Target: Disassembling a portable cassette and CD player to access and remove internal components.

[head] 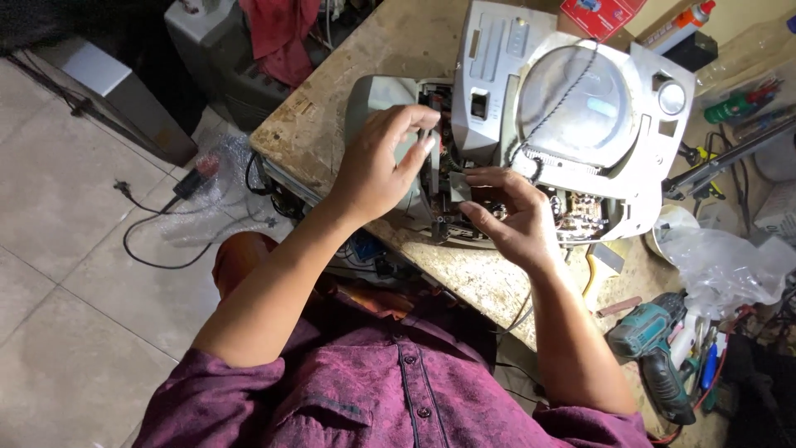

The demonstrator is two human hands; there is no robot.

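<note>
A grey portable disc-and-cassette player [572, 108] lies opened on a worn workbench [390, 58], its round lid up and its inner boards exposed. My left hand [381, 162] grips the grey front shell and inner frame [373, 95] at the player's left end, fingers curled over its edge. My right hand [510, 220] pinches a small part inside the opened front, beside the circuit board [584, 211]. A twisted black cord [555, 104] crosses the lid.
A teal cordless drill [655, 348] lies at the bench's right front. Clear plastic bags [721, 261], a tape roll [672, 224], a spray can [684, 21], a red box [597, 12] and tools crowd the right. On the tiled floor lie a black cable [157, 224] and grey units [108, 91].
</note>
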